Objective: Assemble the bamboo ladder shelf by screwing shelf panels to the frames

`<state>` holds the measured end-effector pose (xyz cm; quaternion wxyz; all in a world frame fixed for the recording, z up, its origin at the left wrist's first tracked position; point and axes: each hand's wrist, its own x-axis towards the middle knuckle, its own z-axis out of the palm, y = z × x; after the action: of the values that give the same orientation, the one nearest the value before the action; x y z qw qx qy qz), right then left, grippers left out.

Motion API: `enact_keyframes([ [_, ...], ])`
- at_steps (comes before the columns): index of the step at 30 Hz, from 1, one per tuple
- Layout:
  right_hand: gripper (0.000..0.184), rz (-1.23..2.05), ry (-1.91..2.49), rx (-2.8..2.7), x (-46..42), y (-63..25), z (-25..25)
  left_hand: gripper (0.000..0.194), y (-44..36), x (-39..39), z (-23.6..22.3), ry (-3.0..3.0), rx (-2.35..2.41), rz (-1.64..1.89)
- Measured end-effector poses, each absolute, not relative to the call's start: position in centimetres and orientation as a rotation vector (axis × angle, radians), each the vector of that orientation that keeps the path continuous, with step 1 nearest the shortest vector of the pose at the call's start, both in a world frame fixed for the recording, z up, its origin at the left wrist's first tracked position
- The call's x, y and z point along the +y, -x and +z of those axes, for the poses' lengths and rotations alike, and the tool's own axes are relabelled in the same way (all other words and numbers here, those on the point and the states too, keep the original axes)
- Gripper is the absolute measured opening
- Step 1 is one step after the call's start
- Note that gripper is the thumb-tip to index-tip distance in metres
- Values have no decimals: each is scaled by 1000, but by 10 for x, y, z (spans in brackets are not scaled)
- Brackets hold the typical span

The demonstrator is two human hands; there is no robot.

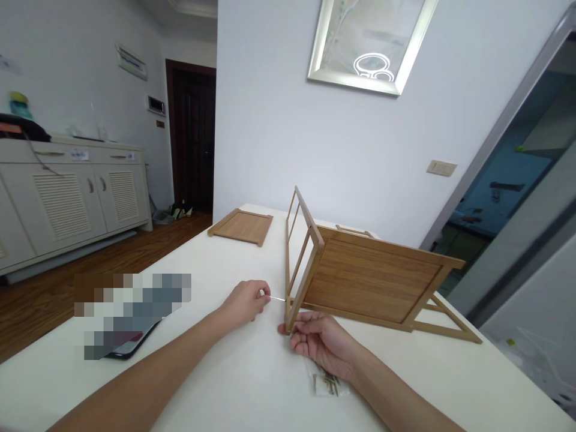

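Left hand: The left hand [249, 302] was closed in a pinch, thumb and fingers on a thin metal rod [278, 298] that reached to the lower part of the open frame.
Right hand: The right hand [321, 342] was partly curled, palm turned upward, its fingers grasping the bottom corner of the open frame.
Open frame: The open wooden frame [309, 277] stood tilted between the hands, at the left end of the large panel.
Large panel: The large wooden panel [369, 273] stood on its long edge, running off to the right from the open frame and blocking the view of part of the surface behind it.
Far-end frame: Another wooden frame [450, 332] showed at the panel's right end, partly hidden.
Bag: A clear bag of small metal hardware [332, 384] lay just below the right hand, which covered part of it.
Small panel: A separate wooden panel [243, 227] lay flat near the far edge, well apart from both hands.
Phone: A dark-edged device [130, 348] lay beyond the left forearm, mostly obscured by pixelation.
Surface: The white surface [216, 384] carried all of these.
Room: A white cabinet [108, 156] stood at the left, and a framed picture [355, 87] hung on the wall ahead.
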<state>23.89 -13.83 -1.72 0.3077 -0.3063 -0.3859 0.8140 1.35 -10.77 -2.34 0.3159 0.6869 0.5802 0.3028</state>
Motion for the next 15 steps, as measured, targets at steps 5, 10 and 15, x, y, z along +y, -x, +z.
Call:
enact_keyframes([
  [5,11,2157,807,-1021,-138,-239,-18,21,-12,-107,-24,-1714,1472,805],
  [10,10,2164,808,-1016,-137,-239,-19,28,-11,-106,-23,-1621,1424,813],
  [15,8,2170,802,-1025,-137,-239,-19,29,-11,-105,-25,-1574,1399,827],
])
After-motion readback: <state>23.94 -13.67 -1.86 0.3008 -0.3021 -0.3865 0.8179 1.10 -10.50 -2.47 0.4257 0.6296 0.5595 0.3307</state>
